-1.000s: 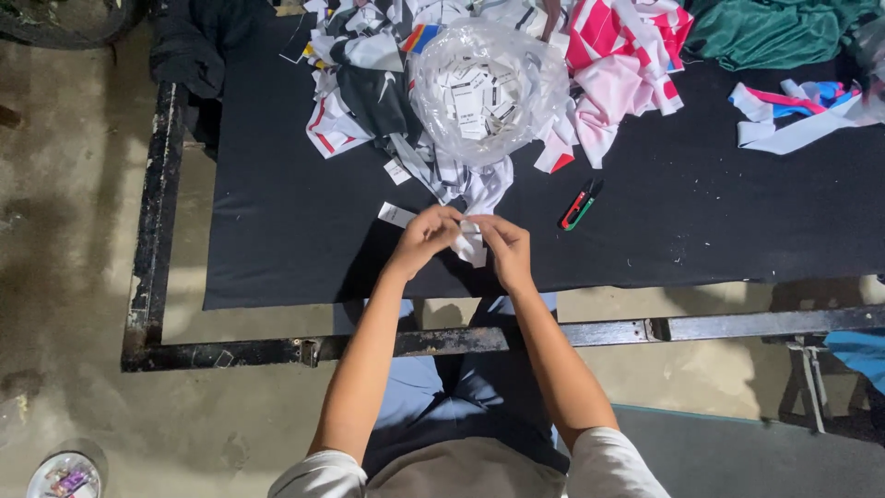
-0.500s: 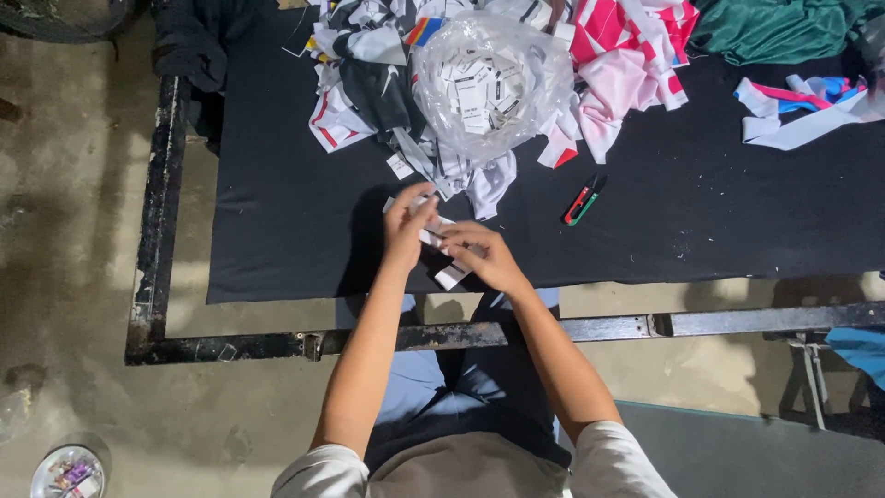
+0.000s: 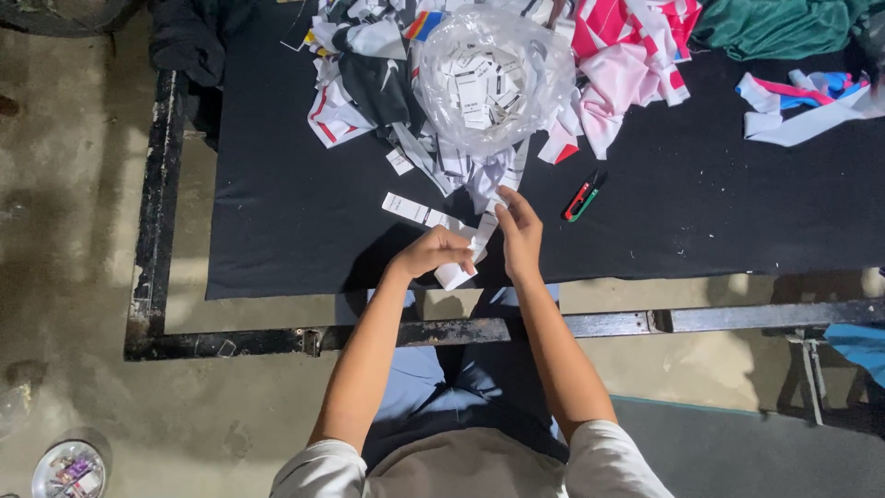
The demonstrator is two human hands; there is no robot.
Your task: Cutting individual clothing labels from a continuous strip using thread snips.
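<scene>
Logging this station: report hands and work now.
Left hand and right hand both pinch a white label strip over the black table. Clear bag of labels just beyond. Nothing obstructing.

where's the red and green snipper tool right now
In the head view, the red and green snipper lies on the black table cover, just right of the right hand and below the pink and white fabric pile.

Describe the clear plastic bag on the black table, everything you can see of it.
The clear crinkled plastic bag sits open-mouthed on the black cloth-covered table, near its far edge. It looks thin and glossy, catching the light. Inside lie many small white rectangular tags, some dark-marked. It rests on and among the striped fabric scraps and pink-and-white cloth pieces. Neither hand touches it.
</scene>
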